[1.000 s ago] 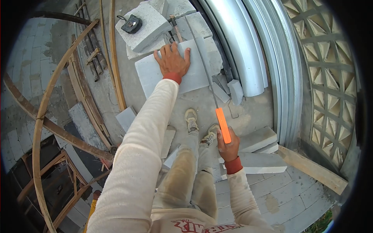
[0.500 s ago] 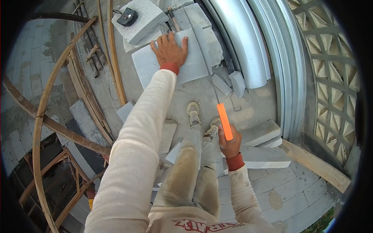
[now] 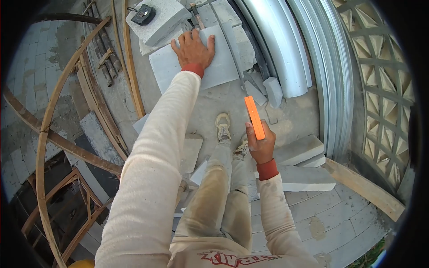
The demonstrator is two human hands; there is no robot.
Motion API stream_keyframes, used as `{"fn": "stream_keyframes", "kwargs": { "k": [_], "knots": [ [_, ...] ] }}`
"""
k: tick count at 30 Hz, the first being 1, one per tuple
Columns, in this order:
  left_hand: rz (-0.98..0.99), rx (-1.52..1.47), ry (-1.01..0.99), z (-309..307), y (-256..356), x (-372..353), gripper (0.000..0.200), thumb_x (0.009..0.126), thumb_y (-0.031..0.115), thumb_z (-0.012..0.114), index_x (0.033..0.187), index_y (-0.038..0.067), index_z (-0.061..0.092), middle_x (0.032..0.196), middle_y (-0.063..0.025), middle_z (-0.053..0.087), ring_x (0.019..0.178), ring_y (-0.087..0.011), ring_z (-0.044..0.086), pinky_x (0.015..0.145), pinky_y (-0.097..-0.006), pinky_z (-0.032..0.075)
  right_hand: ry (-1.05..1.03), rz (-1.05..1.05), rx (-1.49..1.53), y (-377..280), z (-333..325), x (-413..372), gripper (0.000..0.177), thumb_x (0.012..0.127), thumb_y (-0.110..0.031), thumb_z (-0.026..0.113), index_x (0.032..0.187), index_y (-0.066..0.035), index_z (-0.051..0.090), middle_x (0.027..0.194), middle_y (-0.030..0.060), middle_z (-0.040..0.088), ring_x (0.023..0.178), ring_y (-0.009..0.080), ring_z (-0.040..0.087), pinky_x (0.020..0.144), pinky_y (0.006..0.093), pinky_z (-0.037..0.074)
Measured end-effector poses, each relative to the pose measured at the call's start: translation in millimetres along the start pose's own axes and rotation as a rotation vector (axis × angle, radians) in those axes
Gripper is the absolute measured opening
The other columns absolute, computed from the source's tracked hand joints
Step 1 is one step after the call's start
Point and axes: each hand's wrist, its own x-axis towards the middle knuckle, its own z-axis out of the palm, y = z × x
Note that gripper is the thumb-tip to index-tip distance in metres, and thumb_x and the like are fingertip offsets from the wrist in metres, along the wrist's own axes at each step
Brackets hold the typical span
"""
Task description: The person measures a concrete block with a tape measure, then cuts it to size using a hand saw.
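My left hand (image 3: 193, 50) lies flat with fingers spread on a pale grey block (image 3: 221, 67). My right hand (image 3: 261, 143) is wrapped round the orange handle of a saw (image 3: 254, 117). The saw's long thin blade runs up from the handle across the right part of the block. Beyond my left hand, a black tape measure (image 3: 144, 14) rests on another thick block (image 3: 161, 22). A hammer (image 3: 196, 15) lies beside that block, partly hidden.
Curved metal sheets (image 3: 279, 49) stand at the right, near a patterned lattice wall (image 3: 380, 89). Cut blocks (image 3: 304, 178) and a wooden plank (image 3: 364, 190) lie at lower right. Curved wooden strips (image 3: 43, 152) cross the left side. My shoes (image 3: 223, 127) are on the floor below the block.
My right hand and the saw handle have moved forward, away from my body, and the blade reaches farther across the block. My left hand stays on the block.
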Motion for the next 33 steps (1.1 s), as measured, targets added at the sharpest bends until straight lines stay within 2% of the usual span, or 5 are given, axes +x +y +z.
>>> {"fn": "stream_keyframes", "kwargs": {
  "k": [3, 9, 17, 24, 33],
  "knots": [
    [0.007, -0.007, -0.006, -1.3, 0.2, 6.3, 0.063, 0.101, 0.054, 0.052, 0.143, 0.008, 0.061, 0.135, -0.0134, 0.060, 0.138, -0.0310, 0.046, 0.122, -0.0620, 0.015, 0.202, -0.127, 0.162, -17.7, 4.1, 0.8, 0.020, 0.098, -0.019, 0.072, 0.105, -0.001, 0.066, 0.073, 0.0090, 0.065, 0.058, 0.0227, 0.059, 0.060, 0.0321, 0.051],
    [0.089, -0.050, 0.054, 7.8, -3.2, 0.4, 0.059, 0.102, 0.050, 0.051, 0.145, 0.011, 0.059, 0.142, -0.0094, 0.059, 0.142, -0.0273, 0.044, 0.123, -0.0625, 0.014, 0.021, -0.038, 0.059, -44.4, -14.8, 4.5, 0.049, 0.101, -0.018, 0.066, 0.143, 0.004, 0.056, 0.111, 0.0216, 0.074, 0.073, 0.0244, 0.068, 0.071, 0.0333, 0.055],
    [0.047, -0.067, -0.010, 1.6, -5.1, 2.0, 0.060, 0.101, 0.051, 0.052, 0.144, 0.010, 0.059, 0.141, -0.0069, 0.059, 0.140, -0.0258, 0.045, 0.124, -0.0616, 0.014, -0.065, -0.083, -0.132, -67.8, -83.8, -94.2, 0.046, 0.099, -0.010, 0.061, 0.141, 0.006, 0.057, 0.135, 0.0269, 0.066, 0.108, 0.0355, 0.075, 0.089, 0.0344, 0.059],
    [0.039, -0.063, -0.016, -6.4, -1.0, 8.3, 0.061, 0.100, 0.054, 0.055, 0.143, 0.011, 0.061, 0.141, -0.0070, 0.061, 0.139, -0.0257, 0.046, 0.123, -0.0583, 0.016, -0.009, -0.067, 0.056, -70.8, 1.3, 63.6, 0.046, 0.099, -0.016, 0.065, 0.143, -0.001, 0.059, 0.116, 0.0246, 0.072, 0.082, 0.0288, 0.075, 0.073, 0.0372, 0.057],
    [0.009, -0.098, -0.049, -6.2, -1.1, 7.8, 0.061, 0.099, 0.055, 0.056, 0.141, 0.011, 0.063, 0.138, -0.0067, 0.062, 0.138, -0.0261, 0.047, 0.124, -0.0576, 0.015, -0.049, -0.055, -0.176, -69.5, -77.7, -85.9, 0.049, 0.103, -0.026, 0.060, 0.141, 0.006, 0.057, 0.128, 0.0265, 0.069, 0.093, 0.0334, 0.076, 0.076, 0.0369, 0.060]
  ]
}}
